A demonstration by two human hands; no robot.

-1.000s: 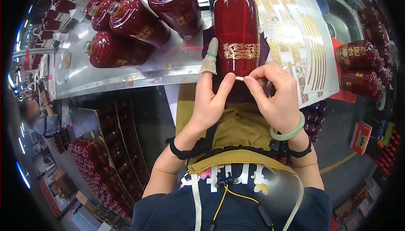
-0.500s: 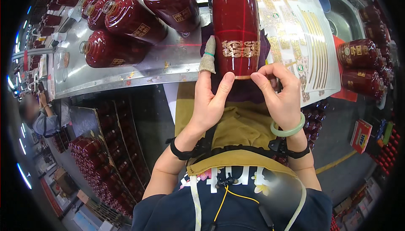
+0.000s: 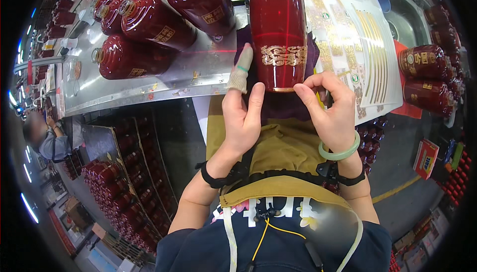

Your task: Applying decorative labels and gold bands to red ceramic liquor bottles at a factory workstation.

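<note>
A dark red glass bottle [image 3: 278,18] lies on a dark purple cloth [image 3: 312,58], its neck pointing away from me and its base toward me. A gold scroll pattern [image 3: 284,55] crosses its lower body, and a thin gold strip [image 3: 283,89] runs along the base edge. My left hand [image 3: 242,115] is open at the bottle's left, thumb held up and apart from the base. A cloth finger cover with a green band [image 3: 241,71] sheathes its fingertip. My right hand [image 3: 334,108] pinches at the strip's right end; its curled fingertips are partly hidden.
Several red bottles [image 3: 159,23] lie on the metal table [image 3: 198,76] at left. Sheets of gold decals [image 3: 328,33] and gold strips [image 3: 372,53] lie at right, near a sink [image 3: 405,23]. More bottles [image 3: 422,61] stand far right. Another person [image 3: 52,140] is at far left.
My left hand has moved left and slightly down, its thumb coming away from the bottle's base. My right hand stays almost still at the base's right corner.
</note>
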